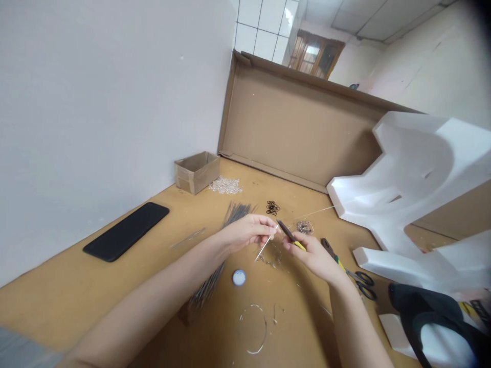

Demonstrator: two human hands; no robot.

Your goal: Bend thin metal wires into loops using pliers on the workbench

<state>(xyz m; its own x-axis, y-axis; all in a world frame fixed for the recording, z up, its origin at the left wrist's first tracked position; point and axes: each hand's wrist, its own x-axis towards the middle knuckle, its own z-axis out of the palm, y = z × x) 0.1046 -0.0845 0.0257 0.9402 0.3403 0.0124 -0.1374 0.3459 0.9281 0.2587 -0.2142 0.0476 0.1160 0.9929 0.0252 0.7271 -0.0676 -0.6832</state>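
Note:
My left hand (253, 232) pinches a thin silvery wire (263, 248) that slants down and left from its fingertips. My right hand (312, 255) is closed round a pair of pliers (287, 233) with dark jaws and yellow grips. The jaws are at the wire's upper end, beside my left fingertips; whether they clamp it cannot be made out. Under both hands lies a tangle of thin wire (273, 258) on the table. A bundle of grey metal wires (209, 289) passes beneath my left wrist. Close by sits a small round white container with a blue rim (239, 277).
A cardboard box (187, 180), a pile of small clear pieces (226, 185), black rings (272, 207) and a wire coil (305, 227) lie farther back. Left is a black slab (126, 231). Black-handled scissors (364, 281) and white foam (418, 158) stand right. A wire loop (264, 329) lies in front.

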